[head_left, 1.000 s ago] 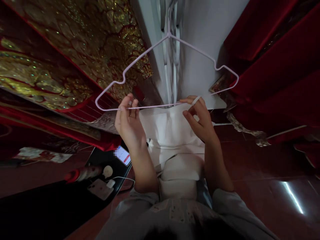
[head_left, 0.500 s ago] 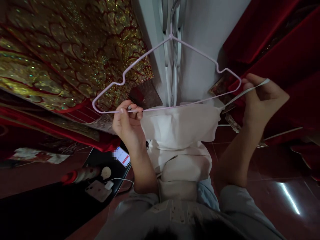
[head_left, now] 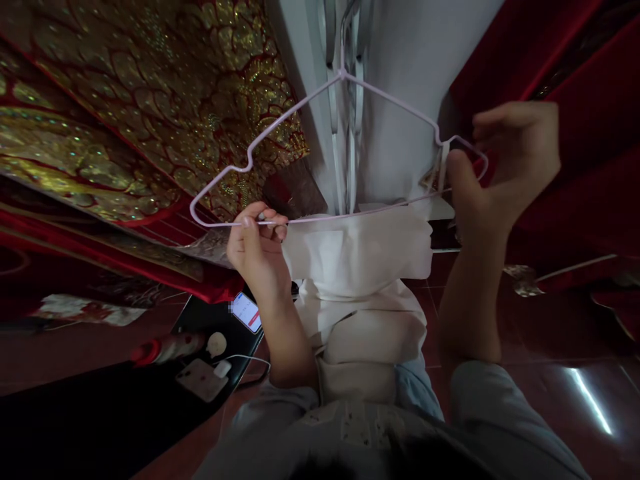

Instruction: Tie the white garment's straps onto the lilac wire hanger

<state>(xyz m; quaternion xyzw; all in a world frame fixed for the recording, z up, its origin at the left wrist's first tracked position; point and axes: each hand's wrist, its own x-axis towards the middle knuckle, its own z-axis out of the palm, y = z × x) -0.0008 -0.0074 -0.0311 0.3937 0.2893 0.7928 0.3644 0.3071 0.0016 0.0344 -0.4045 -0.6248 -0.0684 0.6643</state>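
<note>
A pale pink hanger (head_left: pixel 295 108) hangs by its hook in front of me. My left hand (head_left: pixel 260 243) is closed around the left part of its bottom bar, beside the top edge of a white garment (head_left: pixel 365 243). The garment hangs below the bar and drapes toward my lap. A thin white strap (head_left: pixel 444 163) loops over the notch on the hanger's right shoulder. Right beside that strap is the thumb of my right hand (head_left: pixel 505 160), with the fingers raised and apart from it around the hanger's right end.
Red and gold sequinned clothing (head_left: pixel 240 87) hangs at left, and dark red fabric (head_left: pixel 590 153) at right. On a black bench (head_left: pixel 125 407) lie a lit phone (head_left: pixel 247 312), a second phone (head_left: pixel 200 381), a red-capped bottle (head_left: pixel 167 348) and a small round object (head_left: pixel 217 345).
My right hand has moved left and let go of the strap, which was stretched out to the right and now sits over the hanger's right notch. The left hand keeps its grip.
</note>
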